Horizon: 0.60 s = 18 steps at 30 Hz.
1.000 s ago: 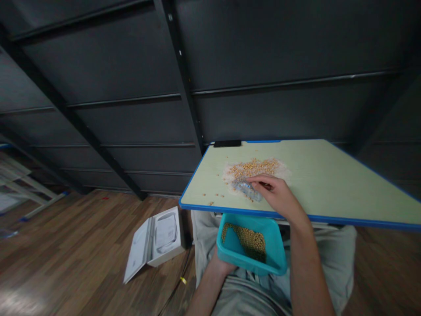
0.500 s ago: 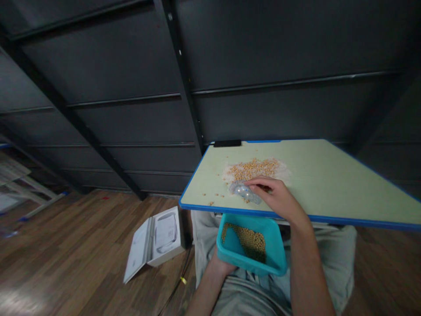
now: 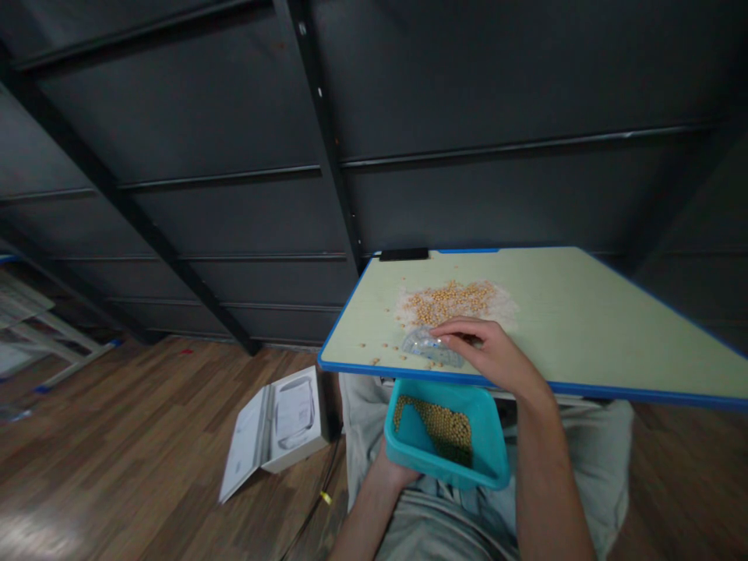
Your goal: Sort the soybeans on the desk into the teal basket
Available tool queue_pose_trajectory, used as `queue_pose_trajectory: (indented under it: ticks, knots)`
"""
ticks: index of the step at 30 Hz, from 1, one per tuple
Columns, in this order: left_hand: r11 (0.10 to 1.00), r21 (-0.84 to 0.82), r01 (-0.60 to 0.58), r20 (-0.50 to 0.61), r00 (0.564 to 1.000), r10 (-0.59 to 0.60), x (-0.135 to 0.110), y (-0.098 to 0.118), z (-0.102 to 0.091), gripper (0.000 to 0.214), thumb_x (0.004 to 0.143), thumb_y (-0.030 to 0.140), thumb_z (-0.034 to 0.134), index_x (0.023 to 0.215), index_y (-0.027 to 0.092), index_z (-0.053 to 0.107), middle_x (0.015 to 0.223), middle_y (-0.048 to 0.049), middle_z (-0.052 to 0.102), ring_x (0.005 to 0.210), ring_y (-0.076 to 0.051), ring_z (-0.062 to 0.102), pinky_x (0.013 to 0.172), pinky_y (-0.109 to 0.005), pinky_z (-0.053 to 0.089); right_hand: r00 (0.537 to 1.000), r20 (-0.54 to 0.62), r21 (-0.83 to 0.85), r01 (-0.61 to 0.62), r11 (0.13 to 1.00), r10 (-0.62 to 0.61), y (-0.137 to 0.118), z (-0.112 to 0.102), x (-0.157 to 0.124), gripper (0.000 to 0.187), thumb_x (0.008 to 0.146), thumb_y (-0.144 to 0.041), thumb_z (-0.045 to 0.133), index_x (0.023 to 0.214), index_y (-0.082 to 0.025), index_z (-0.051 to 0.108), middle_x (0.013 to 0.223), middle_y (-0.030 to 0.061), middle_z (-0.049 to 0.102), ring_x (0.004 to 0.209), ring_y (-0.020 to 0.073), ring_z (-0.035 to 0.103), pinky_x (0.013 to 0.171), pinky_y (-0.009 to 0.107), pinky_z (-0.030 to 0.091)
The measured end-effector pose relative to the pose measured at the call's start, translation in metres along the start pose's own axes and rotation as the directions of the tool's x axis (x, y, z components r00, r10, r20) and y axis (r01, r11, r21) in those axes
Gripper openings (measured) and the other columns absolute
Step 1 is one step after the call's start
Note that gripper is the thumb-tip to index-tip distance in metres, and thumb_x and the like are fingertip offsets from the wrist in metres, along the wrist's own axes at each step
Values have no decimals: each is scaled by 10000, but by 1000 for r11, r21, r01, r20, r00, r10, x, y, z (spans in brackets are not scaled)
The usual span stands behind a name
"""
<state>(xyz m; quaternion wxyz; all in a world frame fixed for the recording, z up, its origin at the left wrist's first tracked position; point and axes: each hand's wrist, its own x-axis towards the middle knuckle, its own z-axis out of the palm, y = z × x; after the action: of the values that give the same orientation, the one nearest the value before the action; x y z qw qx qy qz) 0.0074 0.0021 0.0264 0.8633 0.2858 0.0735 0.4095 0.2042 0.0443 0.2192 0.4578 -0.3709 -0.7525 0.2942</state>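
A pile of yellow beans mixed with white grains (image 3: 453, 302) lies on a pale green tabletop with a blue rim (image 3: 584, 387). My right hand (image 3: 494, 352) rests on the table just in front of the pile, its fingers closed on a small clear plastic piece (image 3: 431, 345) near the front edge. Below the table edge, my left hand (image 3: 390, 471) grips the underside of a teal plastic tub (image 3: 444, 432) that holds yellow beans. A few loose beans lie scattered on the table to the left of the plastic piece.
An open white box (image 3: 274, 432) lies on the wooden floor (image 3: 117, 436) to the left. A dark wall with metal beams (image 3: 327, 156) stands behind the table. A black flat object (image 3: 403, 254) sits at the table's far edge.
My right hand has drawn the clear plastic piece slightly toward the table's front edge. The left hand and tub have hardly moved.
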Motion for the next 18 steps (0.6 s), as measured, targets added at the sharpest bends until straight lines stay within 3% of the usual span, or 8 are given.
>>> queue_pose_trajectory:
  ticks: [5, 9, 18]
  knots:
    - [1000, 18, 14, -66, 998, -13, 0, -3, -1, 523, 1003, 468, 368, 1097, 210, 813, 1283, -112, 776, 1354, -327, 604, 1154, -535, 418, 1000, 17, 8, 19, 1000, -20, -4, -1, 0, 195, 988, -254, 638, 1055, -281, 819, 1102, 48, 816, 1037, 222, 744, 941, 404, 573]
    - [999, 6, 31, -122, 992, -30, 1, -4, -1, 507, 975, 511, 435, 1113, 193, 806, 1307, -130, 761, 1341, -354, 612, 1150, -545, 432, 999, 37, 18, 17, 1000, -18, -5, -1, -1, 200, 979, -233, 648, 1053, -294, 824, 1104, 41, 819, 1046, 217, 747, 957, 402, 576]
    - [999, 18, 27, -52, 998, -26, 5, 1, 11, 509, 963, 535, 465, 1195, 211, 781, 1452, -121, 681, 1443, -345, 521, 1237, -566, 333, 999, 34, 18, 34, 999, -35, -4, -1, -1, 194, 980, -218, 657, 1045, -293, 824, 1092, 31, 822, 1030, 205, 755, 945, 385, 581]
